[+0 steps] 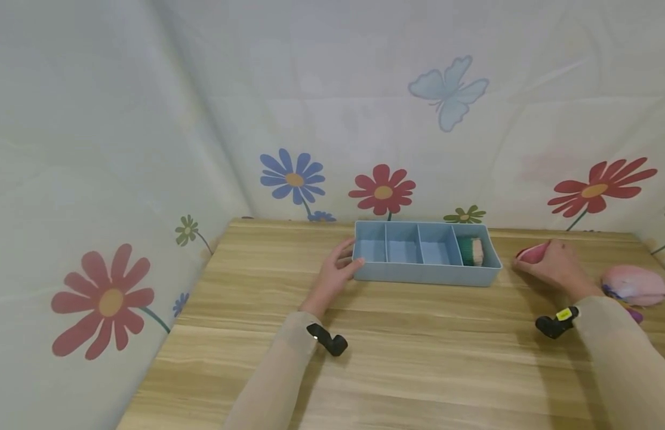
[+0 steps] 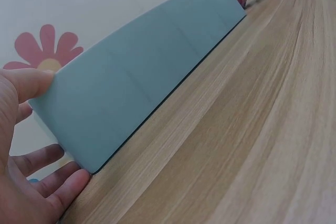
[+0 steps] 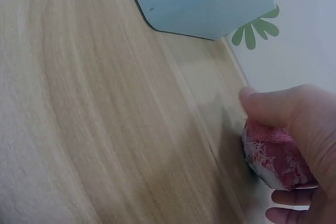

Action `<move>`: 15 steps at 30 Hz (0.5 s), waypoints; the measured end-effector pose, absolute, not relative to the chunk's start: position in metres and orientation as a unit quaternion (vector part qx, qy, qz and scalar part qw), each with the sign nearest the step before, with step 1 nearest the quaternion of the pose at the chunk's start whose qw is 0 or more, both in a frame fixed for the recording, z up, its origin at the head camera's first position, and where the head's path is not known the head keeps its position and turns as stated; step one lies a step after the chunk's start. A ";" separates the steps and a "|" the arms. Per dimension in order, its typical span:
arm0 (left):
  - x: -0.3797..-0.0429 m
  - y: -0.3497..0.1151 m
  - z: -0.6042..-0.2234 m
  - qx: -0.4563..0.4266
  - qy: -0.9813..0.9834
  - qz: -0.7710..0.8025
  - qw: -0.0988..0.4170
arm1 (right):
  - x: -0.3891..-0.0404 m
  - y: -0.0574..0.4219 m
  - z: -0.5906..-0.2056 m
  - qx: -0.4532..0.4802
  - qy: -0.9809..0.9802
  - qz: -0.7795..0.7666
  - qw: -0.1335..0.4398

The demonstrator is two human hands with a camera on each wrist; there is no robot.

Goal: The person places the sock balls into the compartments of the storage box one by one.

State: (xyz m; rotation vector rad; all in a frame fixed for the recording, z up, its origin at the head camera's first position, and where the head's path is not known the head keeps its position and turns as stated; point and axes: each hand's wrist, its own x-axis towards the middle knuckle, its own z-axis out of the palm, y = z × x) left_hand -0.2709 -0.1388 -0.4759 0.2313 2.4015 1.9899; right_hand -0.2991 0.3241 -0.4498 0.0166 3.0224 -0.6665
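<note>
A light blue divided storage box stands on the wooden table, its compartments side by side. My left hand holds the box's left end, thumb at the front top corner and fingers along the end wall. In the rightmost compartment sits a rolled green sock with a pale end. To the right of the box, my right hand grips a rolled pink sock just above the table. Loose threads show on the pink sock in the right wrist view; the palm hides part of it.
A bundle of pink and multicoloured fabric lies on the table by the right forearm, which partly covers it. Behind the wooden table hangs a white flower-printed sheet, close to the back edge.
</note>
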 end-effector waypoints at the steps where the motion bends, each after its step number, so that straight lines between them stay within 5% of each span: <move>1: -0.271 -0.138 -0.475 0.074 0.767 0.637 0.007 | -0.299 0.324 -0.449 0.003 0.977 -0.213 0.021; 15: -0.270 -0.138 -0.474 0.068 0.768 0.636 0.011 | -0.295 0.325 -0.444 -0.015 0.972 -0.236 0.011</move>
